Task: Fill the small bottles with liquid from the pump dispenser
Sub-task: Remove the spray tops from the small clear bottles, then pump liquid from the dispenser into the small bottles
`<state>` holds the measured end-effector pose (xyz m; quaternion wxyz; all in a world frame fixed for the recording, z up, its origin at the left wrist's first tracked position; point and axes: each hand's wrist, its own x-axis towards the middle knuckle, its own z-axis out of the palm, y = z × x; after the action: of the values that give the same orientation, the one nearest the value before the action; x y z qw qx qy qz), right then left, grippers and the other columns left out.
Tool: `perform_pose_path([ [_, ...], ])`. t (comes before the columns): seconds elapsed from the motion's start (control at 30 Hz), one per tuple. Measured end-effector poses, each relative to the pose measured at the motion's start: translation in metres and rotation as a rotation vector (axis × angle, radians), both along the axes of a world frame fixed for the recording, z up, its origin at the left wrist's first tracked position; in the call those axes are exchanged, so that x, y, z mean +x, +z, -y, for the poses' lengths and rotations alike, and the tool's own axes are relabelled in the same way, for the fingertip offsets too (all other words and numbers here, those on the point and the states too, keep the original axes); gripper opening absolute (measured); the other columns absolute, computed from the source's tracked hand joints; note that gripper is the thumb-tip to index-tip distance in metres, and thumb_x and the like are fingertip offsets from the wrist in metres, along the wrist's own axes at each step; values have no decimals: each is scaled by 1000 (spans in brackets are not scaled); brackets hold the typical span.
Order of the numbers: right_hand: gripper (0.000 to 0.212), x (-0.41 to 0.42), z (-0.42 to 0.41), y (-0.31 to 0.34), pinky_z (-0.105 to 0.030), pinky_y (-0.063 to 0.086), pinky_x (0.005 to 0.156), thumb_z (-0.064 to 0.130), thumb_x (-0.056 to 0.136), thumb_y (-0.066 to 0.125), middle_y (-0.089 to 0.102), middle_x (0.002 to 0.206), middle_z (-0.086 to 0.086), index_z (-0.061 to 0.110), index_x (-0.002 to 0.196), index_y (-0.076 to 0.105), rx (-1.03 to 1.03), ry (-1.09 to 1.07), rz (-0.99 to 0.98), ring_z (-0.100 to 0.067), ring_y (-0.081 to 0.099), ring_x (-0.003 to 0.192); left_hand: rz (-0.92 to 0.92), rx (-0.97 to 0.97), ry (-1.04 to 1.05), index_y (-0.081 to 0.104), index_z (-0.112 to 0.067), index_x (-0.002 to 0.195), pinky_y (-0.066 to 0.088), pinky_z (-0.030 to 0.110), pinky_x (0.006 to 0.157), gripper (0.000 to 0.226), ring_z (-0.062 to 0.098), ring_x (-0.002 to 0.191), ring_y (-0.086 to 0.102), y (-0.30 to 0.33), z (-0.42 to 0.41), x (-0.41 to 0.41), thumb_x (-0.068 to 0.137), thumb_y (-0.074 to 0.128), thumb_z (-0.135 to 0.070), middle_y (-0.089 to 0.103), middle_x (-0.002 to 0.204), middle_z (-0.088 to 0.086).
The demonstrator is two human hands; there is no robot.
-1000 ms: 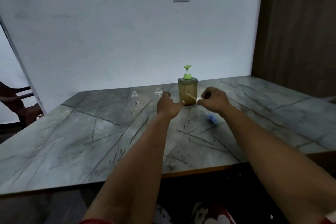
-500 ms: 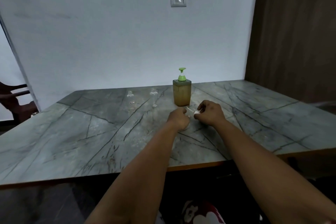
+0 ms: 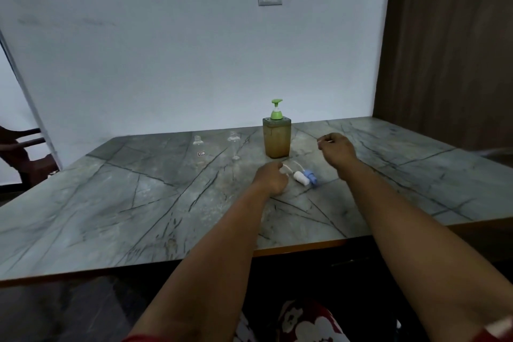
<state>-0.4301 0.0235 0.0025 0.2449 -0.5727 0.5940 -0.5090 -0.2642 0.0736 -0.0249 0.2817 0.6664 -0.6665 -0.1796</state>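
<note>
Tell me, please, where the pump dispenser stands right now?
The pump dispenser stands upright on the table, right of two small bottles, beyond both hands.

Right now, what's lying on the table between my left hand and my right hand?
In the head view, a white spray cap and a blue one, lying side by side, nearer the left hand than the right hand.

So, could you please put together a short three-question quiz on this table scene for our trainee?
1. True or false: both small clear bottles stand uncapped, to the left of the pump dispenser.
2. What colour is the dispenser's pump head?
3. The white and blue spray caps lie: A) between the hands on the table; B) on the bottles; C) behind the dispenser.

Key: 1 true; 2 green; 3 A.
</note>
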Motion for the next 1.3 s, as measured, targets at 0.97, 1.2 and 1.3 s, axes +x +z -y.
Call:
perform_pose_path([
  [0.97,52,65,101,33,-32,37,103,1,96,32,30,153,-10,9,147,29,162,260,-29,-27,36,136,-369,-98,79,34,-7,145,37,32,101,49,30,130,42,49,82,22,96,43,-4,41,147,15],
  [1.2,33,80,113,26,-38,52,91,12,97,43,60,123,-14,2,125,56,187,338,50,-27,60,106,-465,-37,96,40,-14,141,44,43,102,59,29,117,53,48,107,11,86,53,-29,53,133,12],
  [1.3,34,85,115,21,-46,51,94,15,92,49,61,120,-12,4,123,57,129,280,44,-28,61,106,-469,-31,151,41,-13,140,45,45,101,63,31,115,55,41,125,14,81,55,-33,54,132,14],
])
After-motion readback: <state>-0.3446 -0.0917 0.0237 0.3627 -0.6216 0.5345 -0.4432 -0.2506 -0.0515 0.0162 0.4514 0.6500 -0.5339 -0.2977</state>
